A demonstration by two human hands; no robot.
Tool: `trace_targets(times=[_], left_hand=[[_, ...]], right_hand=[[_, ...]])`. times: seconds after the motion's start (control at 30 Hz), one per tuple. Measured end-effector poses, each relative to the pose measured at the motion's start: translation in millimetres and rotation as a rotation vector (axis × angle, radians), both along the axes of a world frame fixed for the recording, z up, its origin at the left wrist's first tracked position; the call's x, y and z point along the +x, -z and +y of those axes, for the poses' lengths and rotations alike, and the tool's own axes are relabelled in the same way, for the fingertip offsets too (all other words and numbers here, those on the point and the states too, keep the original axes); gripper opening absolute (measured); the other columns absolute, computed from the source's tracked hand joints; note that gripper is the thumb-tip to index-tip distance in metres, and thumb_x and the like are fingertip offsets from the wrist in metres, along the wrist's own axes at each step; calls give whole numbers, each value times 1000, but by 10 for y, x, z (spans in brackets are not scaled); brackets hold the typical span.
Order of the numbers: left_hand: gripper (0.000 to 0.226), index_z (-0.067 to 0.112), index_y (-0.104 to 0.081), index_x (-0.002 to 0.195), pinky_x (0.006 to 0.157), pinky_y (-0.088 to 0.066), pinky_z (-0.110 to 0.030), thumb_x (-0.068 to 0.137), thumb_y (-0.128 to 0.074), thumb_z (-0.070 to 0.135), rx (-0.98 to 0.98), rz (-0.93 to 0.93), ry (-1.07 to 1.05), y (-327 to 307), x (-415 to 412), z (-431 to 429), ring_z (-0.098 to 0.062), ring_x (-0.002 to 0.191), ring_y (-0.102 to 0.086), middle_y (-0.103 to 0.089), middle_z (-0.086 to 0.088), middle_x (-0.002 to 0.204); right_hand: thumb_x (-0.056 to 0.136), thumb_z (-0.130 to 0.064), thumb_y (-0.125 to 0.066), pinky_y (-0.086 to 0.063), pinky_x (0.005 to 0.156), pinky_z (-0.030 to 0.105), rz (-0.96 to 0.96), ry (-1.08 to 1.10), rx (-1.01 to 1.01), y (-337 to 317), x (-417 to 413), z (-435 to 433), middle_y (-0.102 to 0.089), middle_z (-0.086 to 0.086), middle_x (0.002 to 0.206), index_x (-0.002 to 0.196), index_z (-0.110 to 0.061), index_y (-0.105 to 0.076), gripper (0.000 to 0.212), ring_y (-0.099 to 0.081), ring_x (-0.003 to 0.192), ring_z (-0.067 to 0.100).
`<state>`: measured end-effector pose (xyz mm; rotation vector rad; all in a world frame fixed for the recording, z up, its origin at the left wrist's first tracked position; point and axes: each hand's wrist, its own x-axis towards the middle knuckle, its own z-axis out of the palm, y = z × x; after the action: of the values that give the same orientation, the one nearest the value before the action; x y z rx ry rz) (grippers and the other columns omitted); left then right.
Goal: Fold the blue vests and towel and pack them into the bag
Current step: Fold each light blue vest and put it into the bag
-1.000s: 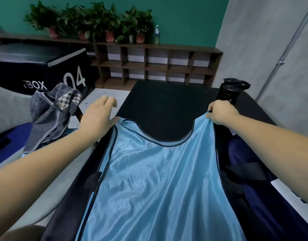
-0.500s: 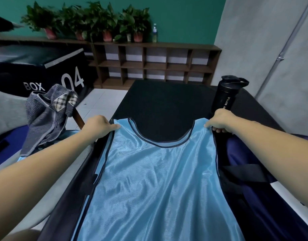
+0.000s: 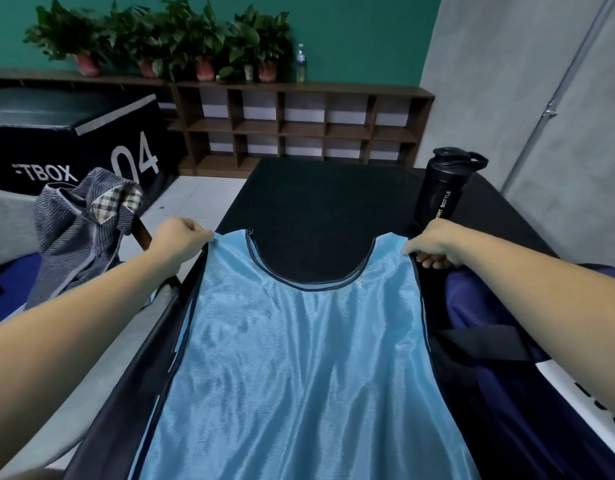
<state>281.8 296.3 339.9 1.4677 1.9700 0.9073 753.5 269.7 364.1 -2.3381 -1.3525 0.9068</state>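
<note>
Between the hands (image 3: pixel 181 242) lies a light blue vest (image 3: pixel 299 358) with dark trim; left, a grey striped towel (image 3: pixel 77 237); right, a black bottle (image 3: pixel 441 192).

Both arms are showing bare, the left forearm (image 3: pixel 74 327) and the right forearm (image 3: pixel 541 296) running uncovered along all of their visible length, smooth and tapering toward the wrists. The left hand (image 3: pixel 181 239) and the right hand (image 3: pixel 434 242) are showing bare as well, knuckles rounding plainly on each.

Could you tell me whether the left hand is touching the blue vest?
Touching: the head view shows the left hand pinching the shoulder of the vest.
</note>
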Motion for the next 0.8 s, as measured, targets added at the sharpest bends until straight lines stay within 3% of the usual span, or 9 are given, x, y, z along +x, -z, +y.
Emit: trace_targets(times=[0.17,0.3,0.43,0.63,0.8], left_hand=[[24,11,-66,76,57,-40,-28,90,-81,24,-34,-87,14,30,-37,44,-23,73,-57,-63,-7,76],[21,11,-67,82,55,-34,-26,91,-81,24,-46,-146,26,17,-16,77,-20,58,-45,-57,-4,68],[18,8,-70,87,55,-36,-26,89,-83,21,-30,-164,37,16,-28,107,-18,69,-54,-64,-5,80],[25,8,-62,82,57,-36,-30,89,-84,17,-51,-174,46,30,-124,234,-21,62,-43,-57,-8,75],[30,11,-58,76,60,-39,-31,91,-83,16,-47,-125,44,-54,-141,483,-23,61,-44,-55,-8,74]], right_hand=[[90,-7,-73,-41,47,25,-24,-7,60,37,12,44,-64,9,76,84,-4,-68,8,-53,57,18],[91,-9,-70,-45,48,25,29,8,109,15,9,81,-65,10,81,96,-4,-69,7,-59,61,19],[91,-9,-69,-46,51,26,100,25,94,27,20,93,-68,13,89,108,-1,-69,18,-63,63,20],[93,-5,-67,-39,50,25,75,49,141,-24,-28,99,-62,12,70,90,-2,-65,4,-52,46,15],[94,-4,-67,-42,50,27,83,74,198,-41,2,292,-66,17,80,92,-1,-65,4,-59,60,20]])
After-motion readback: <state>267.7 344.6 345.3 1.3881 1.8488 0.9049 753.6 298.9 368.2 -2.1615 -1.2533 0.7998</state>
